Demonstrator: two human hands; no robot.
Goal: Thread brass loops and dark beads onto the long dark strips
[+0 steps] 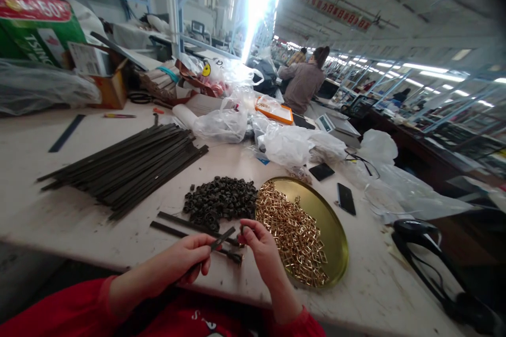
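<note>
My left hand [192,258] is closed around a dark flat strap [225,237], whose end points up and to the right. Just right of that end, my right hand [261,245] pinches a small dark loop [242,229] between thumb and fingertips; the loop and the strap look apart. Beyond my hands lies a heap of small black loops [221,197]. Gold-coloured square metal rings [292,231] fill much of a round brass-coloured tray [338,242] on the right. Two loose straps [169,229] rest on the table beside my left hand, with gold metal at their near ends.
A stack of long dark straps [130,168] covers the table's left part. Plastic bags [284,142], an orange-edged box [274,110] and a scale [336,124] stand behind. A phone [346,199] and black headphones [422,258] lie to the right. Another person [304,81] works farther back.
</note>
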